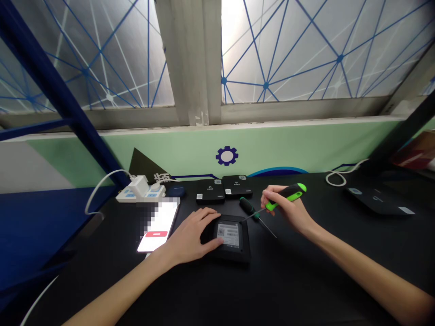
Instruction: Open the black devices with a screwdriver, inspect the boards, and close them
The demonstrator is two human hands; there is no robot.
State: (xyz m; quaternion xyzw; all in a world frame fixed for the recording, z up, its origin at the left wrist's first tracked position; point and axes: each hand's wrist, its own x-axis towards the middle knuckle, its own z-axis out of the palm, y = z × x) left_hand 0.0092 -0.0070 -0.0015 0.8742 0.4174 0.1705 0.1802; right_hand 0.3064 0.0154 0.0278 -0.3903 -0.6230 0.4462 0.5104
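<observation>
Going left to right along this black bench (306, 276): at the back edge there's a white power strip (140, 195) with a chunky white plug (138, 184) in it, and a white cable (102, 190) loops off to the left. In front of that, a smartphone (158, 228) lies with its glossy screen lit, a red bar on it and part of the display pixelated. Then comes a small, rounded dark blue case (176, 191), followed by two matte black square boxes (210, 190) side by side at the back edge.

Mid-bench, the left hand (190, 236) rests on a black rounded-corner device (234, 256) with a white printed label (228, 234) on top. Its fingers (207, 215) are slightly spread and lie flat, not pinching anything, and the thumb sits by the label.

Just right of that, a dark-handled screwdriver (247, 206) with a thin steel shaft lies on the bench. The right hand (285, 210) has its fingers (272, 194) curled around a green-and-black screwdriver (288, 194) – its thin tip ends just beside the device's top corner, and I can't tell if they touch. Over at the far right there's another flat black device (379, 201), with a white cable (336, 178) coiled behind it.
</observation>
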